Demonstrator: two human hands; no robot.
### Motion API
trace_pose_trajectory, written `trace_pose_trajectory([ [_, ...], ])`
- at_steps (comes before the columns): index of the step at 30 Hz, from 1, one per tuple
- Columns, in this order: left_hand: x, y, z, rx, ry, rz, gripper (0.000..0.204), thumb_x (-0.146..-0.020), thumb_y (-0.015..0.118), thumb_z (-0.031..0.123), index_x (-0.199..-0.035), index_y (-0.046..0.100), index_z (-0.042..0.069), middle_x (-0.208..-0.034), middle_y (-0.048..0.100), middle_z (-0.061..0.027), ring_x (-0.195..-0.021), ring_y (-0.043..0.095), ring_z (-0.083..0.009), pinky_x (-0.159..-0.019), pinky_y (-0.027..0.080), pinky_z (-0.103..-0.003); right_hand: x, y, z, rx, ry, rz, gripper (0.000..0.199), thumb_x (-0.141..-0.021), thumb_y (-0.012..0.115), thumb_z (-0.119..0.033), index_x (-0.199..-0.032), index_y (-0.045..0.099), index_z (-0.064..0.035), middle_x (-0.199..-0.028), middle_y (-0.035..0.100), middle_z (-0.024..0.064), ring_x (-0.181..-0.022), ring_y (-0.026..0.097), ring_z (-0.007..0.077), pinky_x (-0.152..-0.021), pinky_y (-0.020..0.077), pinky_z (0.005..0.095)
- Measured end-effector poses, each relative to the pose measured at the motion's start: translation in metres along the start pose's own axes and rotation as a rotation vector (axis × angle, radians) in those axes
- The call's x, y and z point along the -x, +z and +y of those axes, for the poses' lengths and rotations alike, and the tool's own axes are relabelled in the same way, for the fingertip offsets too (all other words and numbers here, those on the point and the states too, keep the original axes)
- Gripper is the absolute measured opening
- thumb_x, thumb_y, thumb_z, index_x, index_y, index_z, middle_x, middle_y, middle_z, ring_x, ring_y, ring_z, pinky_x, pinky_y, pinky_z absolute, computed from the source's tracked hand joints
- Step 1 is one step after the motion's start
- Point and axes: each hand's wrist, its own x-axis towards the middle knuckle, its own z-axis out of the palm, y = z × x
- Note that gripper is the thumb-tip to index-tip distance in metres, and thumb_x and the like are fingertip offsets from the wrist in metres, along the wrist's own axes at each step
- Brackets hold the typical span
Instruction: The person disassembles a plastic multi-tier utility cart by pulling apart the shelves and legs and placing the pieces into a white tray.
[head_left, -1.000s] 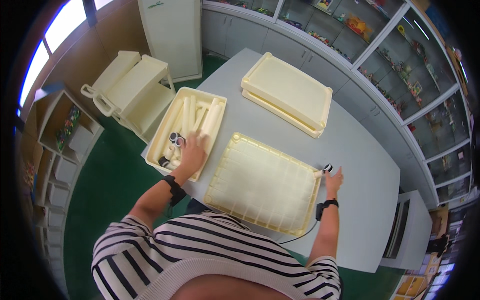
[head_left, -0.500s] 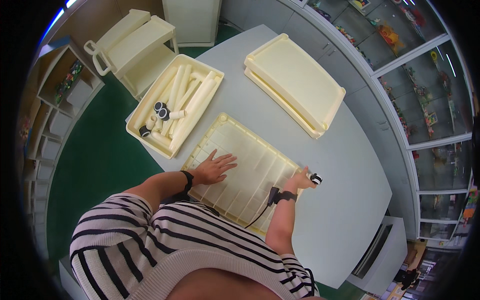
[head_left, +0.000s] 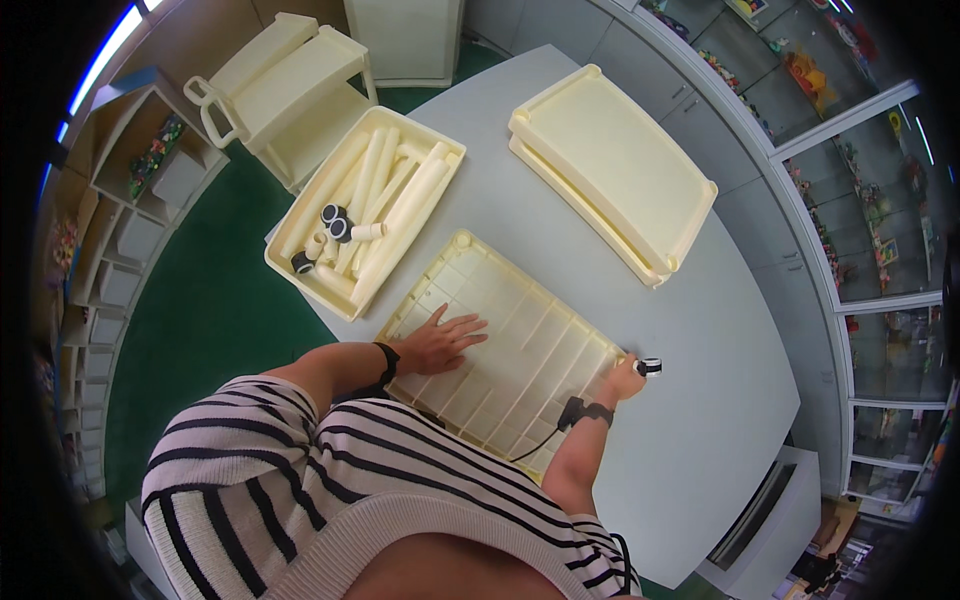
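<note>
Caster going onto the far right corner of the upturned shelf tray.

Left hand (head_left: 440,343) lay flat, fingers spread, pressing the ribbed cream tray (head_left: 500,365) underside down. Right hand (head_left: 622,380) was closed round a small black-and-white caster wheel (head_left: 650,366) at the tray corner just beyond it. Likely next: seat the caster squarely, keeping the tray braced.

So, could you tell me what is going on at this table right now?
A person in a striped top leans over a grey table. Their left hand lies flat, fingers spread, on an upturned cream plastic tray with a ribbed grid underside. Their right hand holds a small black-and-white caster wheel at the tray's corner. A cream bin of tubes and wheels and two stacked cream trays sit beyond.
</note>
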Motion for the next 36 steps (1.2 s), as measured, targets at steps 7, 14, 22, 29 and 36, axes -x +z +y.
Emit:
trace_pose_trajectory([
  [7, -0.001, 0.002, -0.005, 0.004, 0.012, 0.002, 0.057, -0.081, 0.059, 0.025, -0.133, 0.039, 0.016, -0.146, 0.028, -0.0050, -0.136, 0.024, -0.0208, -0.105, 0.019, -0.060, -0.044, -0.015, 0.028, -0.271, -0.394, -0.571, 0.019, -0.078, 0.065, -0.012, -0.091, 0.068, 0.0007, -0.087, 0.066, 0.0058, -0.080, 0.060, 0.0142, -0.074, 0.0470, 0.0293],
  [14, 0.005, 0.005, -0.004, -0.019, 0.005, 0.036, 0.056, -0.082, 0.058, 0.026, -0.134, 0.038, 0.017, -0.146, 0.028, -0.0041, -0.136, 0.023, -0.0203, -0.106, 0.019, -0.060, -0.070, -0.043, -0.004, 0.068, -0.348, -1.119, 0.027, -0.078, 0.064, -0.005, -0.104, 0.065, -0.0016, -0.109, 0.063, 0.0062, -0.098, 0.057, 0.0151, -0.089, 0.0427, 0.0285],
  [22, 0.002, 0.008, -0.001, -0.036, 0.010, 0.038, 0.055, -0.084, 0.055, 0.026, -0.135, 0.037, 0.019, -0.146, 0.027, -0.0041, -0.136, 0.024, -0.0208, -0.106, 0.019, -0.060, -0.043, -0.018, 0.022, -0.637, -0.276, -0.778, 0.012, -0.079, 0.069, -0.009, -0.083, 0.062, -0.0014, -0.093, 0.064, 0.0121, -0.096, 0.059, 0.0203, -0.089, 0.0439, 0.0337],
  [29, 0.004, 0.008, -0.004, -0.039, 0.004, 0.013, 0.053, -0.085, 0.054, 0.027, -0.134, 0.037, 0.017, -0.147, 0.024, -0.0037, -0.137, 0.021, -0.0203, -0.107, 0.017, -0.059, -0.027, -0.038, -0.023, -0.828, 0.060, -0.159, 0.021, -0.078, 0.071, -0.015, -0.072, 0.058, -0.0005, -0.071, 0.058, 0.0043, -0.062, 0.056, 0.0134, -0.057, 0.0440, 0.0276],
  [36, 0.002, -0.009, -0.001, 0.256, -0.078, 0.134, 0.065, -0.081, 0.060, 0.032, -0.137, 0.032, 0.016, -0.148, 0.020, -0.0072, -0.137, 0.020, -0.0237, -0.106, 0.016, -0.059, 0.129, -0.038, -0.014, -0.323, -0.224, -1.136, 0.008, -0.079, 0.057, -0.007, -0.086, 0.056, -0.0061, -0.070, 0.055, -0.0008, -0.062, 0.051, 0.0089, -0.055, 0.0412, 0.0245],
])
